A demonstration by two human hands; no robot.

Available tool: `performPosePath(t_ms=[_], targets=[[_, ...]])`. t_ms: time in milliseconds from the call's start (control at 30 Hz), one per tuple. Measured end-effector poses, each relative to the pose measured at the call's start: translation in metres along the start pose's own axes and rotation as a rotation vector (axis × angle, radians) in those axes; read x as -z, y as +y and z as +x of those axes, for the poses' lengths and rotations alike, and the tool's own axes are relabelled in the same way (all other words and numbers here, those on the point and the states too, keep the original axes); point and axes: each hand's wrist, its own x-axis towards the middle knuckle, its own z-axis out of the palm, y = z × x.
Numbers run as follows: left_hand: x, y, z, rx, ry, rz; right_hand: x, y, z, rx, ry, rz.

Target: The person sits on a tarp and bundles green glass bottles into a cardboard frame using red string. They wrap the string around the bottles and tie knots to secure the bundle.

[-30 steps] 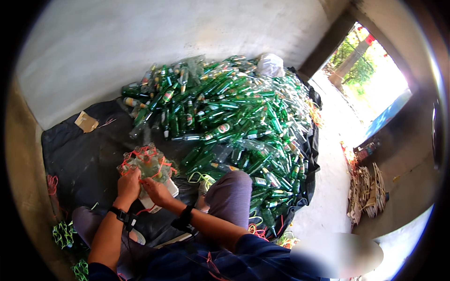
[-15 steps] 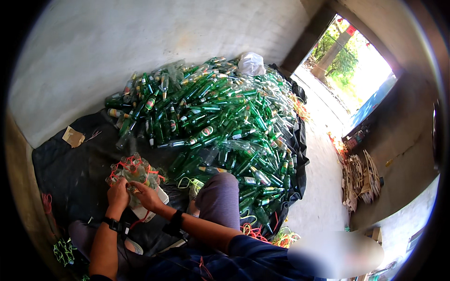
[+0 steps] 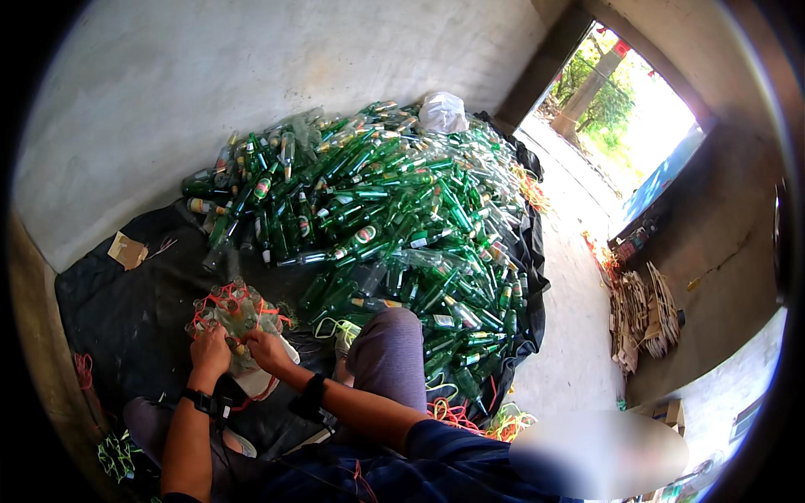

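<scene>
Several clear glass bottles stand packed together in front of me, with red cord wound among their necks. My left hand is closed at the near left side of this bundle. Opposite it, my right hand is also closed, its fingers beside the near bottle necks. Whatever each hand pinches is too small and partly covered by the fingers to make out. A pale, flat-sided object sits under or against the bundle's near side.
A big heap of mostly green bottles lies on a black sheet beyond my knee. Loose red and yellow-green cords lie at right, more cord at lower left. Flattened cardboard leans by the right wall, near an open doorway.
My hands have drawn apart slightly; before, their fingers nearly met at the near bottle necks. Both remain closed. The whole view has shifted a little.
</scene>
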Motion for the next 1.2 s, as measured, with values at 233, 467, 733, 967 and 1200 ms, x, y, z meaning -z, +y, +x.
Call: performPosePath(t_ms=[233, 467, 733, 967, 1200], targets=[[0.006, 0.007, 0.002, -0.006, -0.077, 0.072, -0.004, 0.018, 0.004, 0.126, 0.027, -0.072], [0.037, 0.037, -0.004, -0.032, -0.192, 0.132, -0.011, 0.025, 0.000, 0.160, 0.057, -0.271], [0.023, 0.021, -0.008, -0.157, 0.030, 0.107, -0.017, 0.039, 0.007, 0.235, -0.013, -0.410], [0.028, 0.026, -0.002, -0.054, -0.035, 0.057, -0.008, 0.044, 0.000, 0.293, 0.062, -0.314], [0.026, 0.020, -0.005, -0.034, -0.068, 0.029, 0.001, 0.030, -0.011, 0.371, -0.002, -0.566]])
